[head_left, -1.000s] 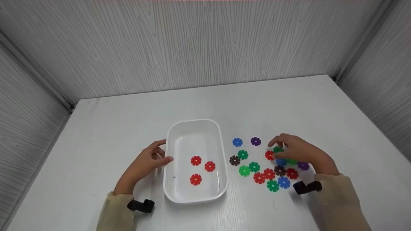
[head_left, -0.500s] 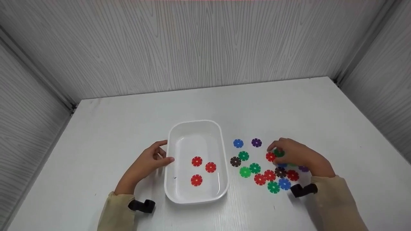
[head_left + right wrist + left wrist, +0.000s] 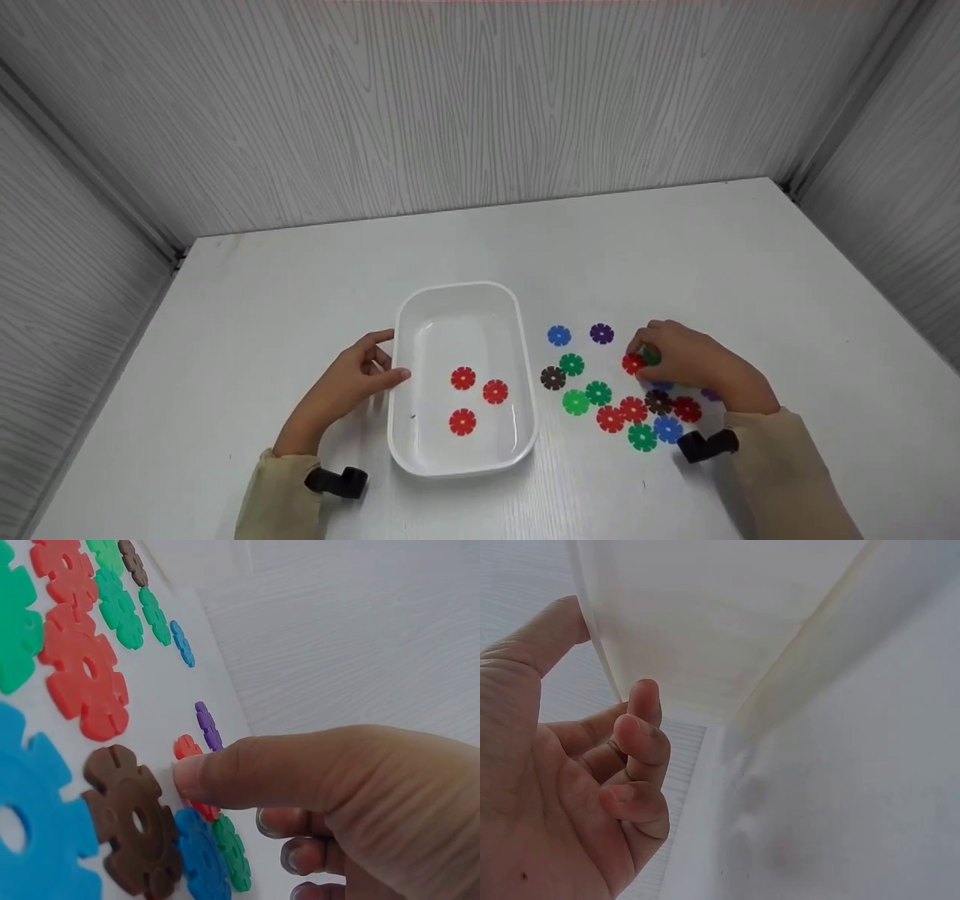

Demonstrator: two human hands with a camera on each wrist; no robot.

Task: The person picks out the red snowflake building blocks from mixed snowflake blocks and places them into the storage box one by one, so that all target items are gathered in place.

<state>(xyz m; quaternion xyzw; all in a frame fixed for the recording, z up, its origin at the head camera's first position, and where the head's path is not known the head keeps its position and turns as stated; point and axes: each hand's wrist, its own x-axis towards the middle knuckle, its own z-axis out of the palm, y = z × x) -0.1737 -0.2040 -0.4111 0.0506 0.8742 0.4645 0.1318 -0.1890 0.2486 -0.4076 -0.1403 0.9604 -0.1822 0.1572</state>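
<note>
My left hand (image 3: 354, 379) grips the left rim of a white plastic tray (image 3: 528, 375); its thumb (image 3: 555, 630) lies at the rim and the other fingers curl beside the outer wall. Inside the tray lie three red notched discs, one of them a red disc (image 3: 463, 421) nearest the front. To the right, my right hand (image 3: 686, 356) pinches another red notched disc (image 3: 632, 364) at the table, thumb on its near side. In the right wrist view the thumb covers part of that disc (image 3: 187, 746). A dark green disc (image 3: 232, 851) lies right beside it, partly under the hand.
Several loose discs lie between the tray and my right hand, among them a blue disc (image 3: 559, 335), a purple disc (image 3: 601, 334), a brown disc (image 3: 553, 378) and a light green disc (image 3: 577, 402). Grey wood-grain panels (image 3: 480, 105) stand behind the white table (image 3: 300, 270).
My right hand has come down and closed its thumb and fingers in on the red disc. My left hand stays at the tray's rim. The tray and loose discs look unmoved.
</note>
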